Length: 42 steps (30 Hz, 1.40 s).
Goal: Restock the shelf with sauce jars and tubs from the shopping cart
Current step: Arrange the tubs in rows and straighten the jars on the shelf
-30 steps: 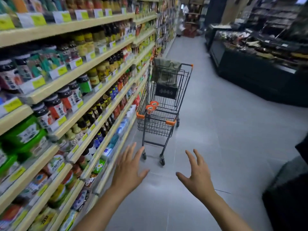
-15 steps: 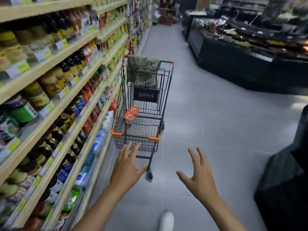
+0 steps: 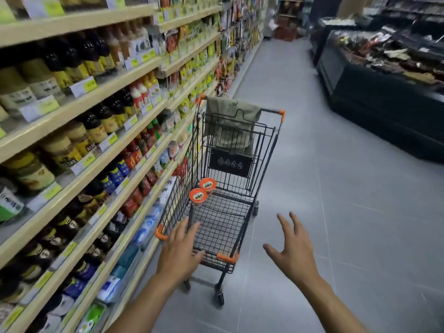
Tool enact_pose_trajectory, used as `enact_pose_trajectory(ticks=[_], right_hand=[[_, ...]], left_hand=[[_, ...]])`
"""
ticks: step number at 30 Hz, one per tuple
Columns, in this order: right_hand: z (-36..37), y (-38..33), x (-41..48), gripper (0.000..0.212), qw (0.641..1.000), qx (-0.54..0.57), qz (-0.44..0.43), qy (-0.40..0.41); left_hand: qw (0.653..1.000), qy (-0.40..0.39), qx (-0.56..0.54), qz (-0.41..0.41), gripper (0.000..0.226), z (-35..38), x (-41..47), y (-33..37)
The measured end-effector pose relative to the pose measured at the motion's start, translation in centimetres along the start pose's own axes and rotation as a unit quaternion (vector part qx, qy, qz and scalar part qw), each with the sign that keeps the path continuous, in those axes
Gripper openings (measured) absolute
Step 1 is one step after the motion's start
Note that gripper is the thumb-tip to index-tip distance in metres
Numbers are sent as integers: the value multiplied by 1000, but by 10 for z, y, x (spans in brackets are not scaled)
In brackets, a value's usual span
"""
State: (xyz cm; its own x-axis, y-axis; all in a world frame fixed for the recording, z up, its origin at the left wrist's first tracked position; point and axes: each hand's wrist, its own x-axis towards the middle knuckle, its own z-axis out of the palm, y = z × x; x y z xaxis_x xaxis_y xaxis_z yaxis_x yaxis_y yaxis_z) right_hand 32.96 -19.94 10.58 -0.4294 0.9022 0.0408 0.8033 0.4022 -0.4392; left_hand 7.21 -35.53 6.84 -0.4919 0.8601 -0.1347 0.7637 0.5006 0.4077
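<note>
A black wire shopping cart (image 3: 269, 150) with orange corners stands in the aisle beside the shelves. Two tubs with orange lids, one nearer (image 3: 198, 196) and one farther (image 3: 208, 184), sit in its basket on the left side. My left hand (image 3: 179, 251) reaches out with fingers spread over the cart's near left edge; whether it touches the rim is unclear. My right hand (image 3: 294, 249) hovers open to the right of the cart's near corner, holding nothing. The wooden shelf (image 3: 113, 145) on the left is packed with sauce jars and bottles.
A green cloth bag (image 3: 230, 121) hangs over the cart's far end. A dark display counter (image 3: 384, 111) runs along the right side of the aisle. Grey tiled floor (image 3: 324, 188) lies between it and the cart.
I have come closer to the cart. My left hand now reaches over its near left edge, and my right hand has drawn level with its near right corner.
</note>
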Motion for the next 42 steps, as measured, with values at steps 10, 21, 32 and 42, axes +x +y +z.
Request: enact_pose_trajectory(ticks=[10, 21, 32, 42], right_hand=[[64, -28, 167, 96, 993, -26, -67, -98], [126, -51, 303, 97, 963, -101, -120, -221], [233, -34, 448, 98, 878, -168, -224, -388], [349, -36, 549, 102, 791, -216, -233, -523]], left_hand=[[997, -38, -18, -68, 84, 19, 136, -29], [982, -127, -53, -130, 85, 36, 262, -60], [943, -166, -82, -275, 88, 82, 344, -67], [880, -193, -162, -404, 98, 175, 395, -82]])
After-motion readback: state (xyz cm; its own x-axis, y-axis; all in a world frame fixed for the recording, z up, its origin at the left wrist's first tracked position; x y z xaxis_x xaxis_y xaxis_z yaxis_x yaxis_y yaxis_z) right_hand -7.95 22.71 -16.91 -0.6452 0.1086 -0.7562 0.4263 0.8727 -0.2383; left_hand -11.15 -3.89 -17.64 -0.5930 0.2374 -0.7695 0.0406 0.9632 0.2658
